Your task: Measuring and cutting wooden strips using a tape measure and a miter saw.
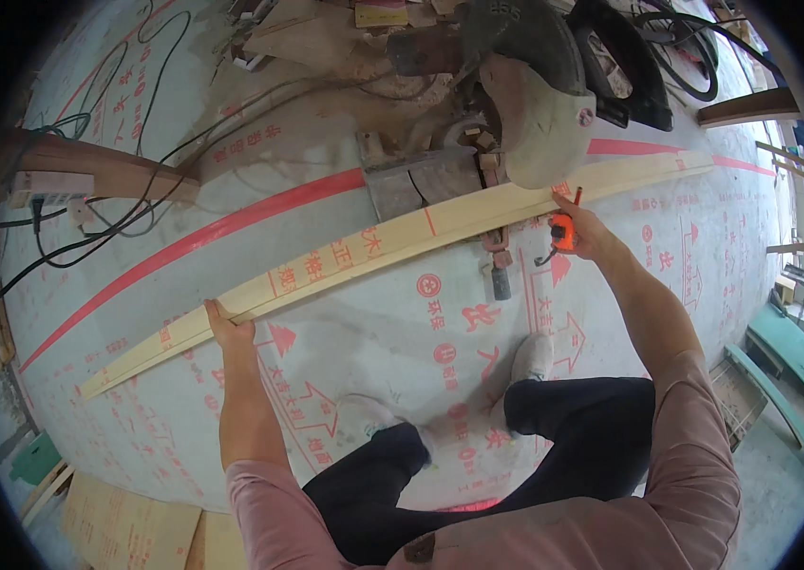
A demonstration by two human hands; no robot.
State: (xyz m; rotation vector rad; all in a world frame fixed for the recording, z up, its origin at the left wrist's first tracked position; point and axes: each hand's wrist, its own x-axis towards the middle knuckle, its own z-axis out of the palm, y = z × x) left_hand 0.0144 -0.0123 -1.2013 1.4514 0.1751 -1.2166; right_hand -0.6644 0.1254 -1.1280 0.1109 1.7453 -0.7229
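A long pale-yellow wooden board (345,266) with red print spans from the lower left to the upper right, across the front of a chop saw (539,119). My left hand (230,326) is closed on the board left of its middle, thumb on the near side. At the board's near edge, just right of the saw's pale blade guard, is my right hand (586,231). It holds an orange tape measure (563,232) and a thin reddish pencil (578,196), its fingertips touching the board. A saw clamp (498,264) sticks out below the board.
Printed protective sheeting (402,351) with red tape (231,223) covers the floor. Black cables (136,204) run from a power strip (50,188) on the left. Sawdust and offcuts lie behind the saw. Green boards (801,370) stand at right; plywood (126,522) lies lower left.
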